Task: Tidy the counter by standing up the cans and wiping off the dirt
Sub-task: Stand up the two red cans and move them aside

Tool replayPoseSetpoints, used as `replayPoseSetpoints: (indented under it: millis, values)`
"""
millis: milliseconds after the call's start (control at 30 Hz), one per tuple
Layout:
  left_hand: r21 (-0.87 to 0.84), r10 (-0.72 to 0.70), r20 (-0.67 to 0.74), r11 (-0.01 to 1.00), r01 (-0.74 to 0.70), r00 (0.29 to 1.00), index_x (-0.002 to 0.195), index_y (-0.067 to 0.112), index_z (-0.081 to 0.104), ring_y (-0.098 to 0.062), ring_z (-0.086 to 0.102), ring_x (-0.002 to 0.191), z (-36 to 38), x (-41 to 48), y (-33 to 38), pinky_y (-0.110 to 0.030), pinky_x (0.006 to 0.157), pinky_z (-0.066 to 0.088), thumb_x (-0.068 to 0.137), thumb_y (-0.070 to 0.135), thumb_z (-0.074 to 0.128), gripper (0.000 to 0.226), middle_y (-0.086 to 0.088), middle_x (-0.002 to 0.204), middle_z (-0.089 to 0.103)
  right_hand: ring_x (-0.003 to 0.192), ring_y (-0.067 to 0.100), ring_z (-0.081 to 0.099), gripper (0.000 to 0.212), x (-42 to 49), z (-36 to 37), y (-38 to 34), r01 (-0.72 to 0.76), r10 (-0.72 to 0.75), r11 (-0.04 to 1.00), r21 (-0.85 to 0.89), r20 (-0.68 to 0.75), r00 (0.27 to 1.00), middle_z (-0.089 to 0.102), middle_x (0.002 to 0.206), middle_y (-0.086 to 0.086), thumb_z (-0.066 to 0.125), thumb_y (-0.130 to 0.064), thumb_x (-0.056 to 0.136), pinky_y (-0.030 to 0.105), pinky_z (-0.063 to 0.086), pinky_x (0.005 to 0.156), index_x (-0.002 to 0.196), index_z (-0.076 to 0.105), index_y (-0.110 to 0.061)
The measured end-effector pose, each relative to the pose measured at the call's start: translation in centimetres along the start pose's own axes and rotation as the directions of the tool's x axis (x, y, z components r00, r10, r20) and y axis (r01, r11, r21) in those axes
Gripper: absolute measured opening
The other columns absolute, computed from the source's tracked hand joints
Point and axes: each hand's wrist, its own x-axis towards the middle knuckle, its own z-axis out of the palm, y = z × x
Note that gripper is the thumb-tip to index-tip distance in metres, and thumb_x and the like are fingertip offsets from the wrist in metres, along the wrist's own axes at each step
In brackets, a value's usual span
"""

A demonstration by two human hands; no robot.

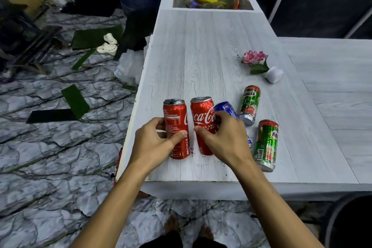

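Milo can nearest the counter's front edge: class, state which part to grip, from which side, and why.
Grip the near Milo can round its mid-body, coming from above with fingers spanning its width. It lies on its side, silver base towards the camera, so the curved wall faces up.

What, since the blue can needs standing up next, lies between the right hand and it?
Nothing visible. The blue can lies directly behind the right hand, which grips a red can; the hand hides part of it.
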Motion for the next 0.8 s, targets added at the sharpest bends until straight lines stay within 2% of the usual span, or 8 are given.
replayPoseSetpoints:
  millis: [67, 100, 167, 267, 333, 500, 633, 800]
  values:
    - [-0.001, 0.040, -0.010, 0.999, -0.040, 0.999, 0.123, 0.023, 0.068, -0.003, 0.072, 0.095, -0.1, -0.1, -0.1, -0.033, 0.089, 0.060, 0.072, 0.042, 0.092, 0.060, 0.014, 0.111, 0.074, 0.083, -0.003, 0.064, 0.058, -0.2, 0.3, 0.3, 0.015, -0.014, 0.999, 0.050, -0.030, 0.999, 0.068, 0.099, -0.012, 0.085, -0.043, 0.080, 0.006, 0.049, 0.070, 0.125, 0.061, -0.016]
    - [0.004, 0.061, -0.017, 0.998, -0.061, 0.998, 0.124, 0.023, 0.067, -0.001, 0.071, 0.097, -0.1, -0.2, -0.2, -0.031, 0.090, 0.060, 0.071, 0.042, 0.092, 0.062, 0.015, 0.112, 0.073, 0.081, -0.006, 0.061, 0.061, -0.3, 0.4, 0.4, 0.022, -0.019, 0.997, 0.070, -0.044, 0.999, 0.066, 0.099, -0.014, 0.085, -0.043, 0.079, 0.002, 0.045, 0.068, 0.127, 0.059, -0.017]
    - [-0.006, 0.091, -0.021, 0.996, -0.091, 0.996, 0.126, 0.023, 0.065, 0.001, 0.070, 0.100, -0.1, -0.3, -0.4, -0.025, 0.088, 0.059, 0.070, 0.041, 0.093, 0.065, 0.014, 0.115, 0.073, 0.084, -0.005, 0.059, 0.064, -0.6, 0.8, 0.7, 0.038, -0.031, 0.993, 0.108, -0.067, 0.997, 0.067, 0.105, -0.012, 0.086, -0.043, 0.078, 0.003, 0.044, 0.071, 0.129, 0.056, -0.017]
    - [-0.026, 0.125, -0.021, 0.992, -0.126, 0.992, 0.125, 0.031, 0.061, 0.006, 0.068, 0.102, 0.0, -0.4, -0.7, -0.013, 0.084, 0.056, 0.069, 0.041, 0.094, 0.066, 0.018, 0.117, 0.070, 0.095, 0.003, 0.065, 0.066, -1.0, 1.3, 1.1, 0.058, -0.042, 0.986, 0.156, -0.101, 0.994, 0.068, 0.112, -0.007, 0.087, -0.043, 0.077, 0.013, 0.051, 0.080, 0.130, 0.054, -0.019]
    - [-0.041, 0.138, -0.034, 0.989, -0.139, 0.990, 0.126, 0.033, 0.061, 0.004, 0.069, 0.104, 0.0, -0.4, -0.9, -0.018, 0.088, 0.058, 0.068, 0.041, 0.094, 0.068, 0.018, 0.119, 0.070, 0.099, 0.004, 0.066, 0.066, -1.2, 1.4, 1.3, 0.067, -0.044, 0.980, 0.185, -0.128, 0.991, 0.068, 0.112, -0.008, 0.086, -0.044, 0.077, 0.017, 0.053, 0.084, 0.131, 0.054, -0.021]
    - [-0.100, 0.167, -0.067, 0.980, -0.174, 0.984, 0.127, 0.029, 0.062, 0.007, 0.068, 0.105, -0.1, -0.1, -0.9, -0.030, 0.092, 0.061, 0.062, 0.052, 0.090, 0.074, 0.017, 0.120, 0.071, 0.102, -0.003, 0.065, 0.066, -1.3, 1.1, 1.1, 0.114, -0.065, 0.957, 0.268, -0.186, 0.980, 0.068, 0.113, -0.012, 0.085, -0.043, 0.080, 0.014, 0.054, 0.087, 0.134, 0.054, -0.023]
    - [-0.130, 0.206, -0.058, 0.969, -0.211, 0.977, 0.128, 0.028, 0.062, -0.003, 0.069, 0.113, -0.2, 0.8, -0.1, -0.039, 0.096, 0.060, 0.063, 0.052, 0.091, 0.075, 0.013, 0.123, 0.071, 0.110, -0.003, 0.063, 0.066, -0.8, 0.5, 0.6, 0.181, -0.116, 0.941, 0.285, -0.229, 0.966, 0.066, 0.121, -0.012, 0.083, -0.041, 0.082, 0.015, 0.052, 0.091, 0.139, 0.053, -0.027]
    - [-0.111, 0.265, -0.039, 0.957, -0.268, 0.963, 0.127, 0.029, 0.061, -0.005, 0.068, 0.114, 0.0, 2.1, 1.4, -0.040, 0.095, 0.060, 0.065, 0.051, 0.092, 0.072, 0.013, 0.122, 0.070, 0.104, -0.004, 0.064, 0.065, 0.1, -0.5, 0.4, 0.220, -0.143, 0.943, 0.250, -0.295, 0.945, 0.066, 0.115, -0.012, 0.086, -0.040, 0.081, 0.012, 0.053, 0.086, 0.136, 0.058, -0.020]
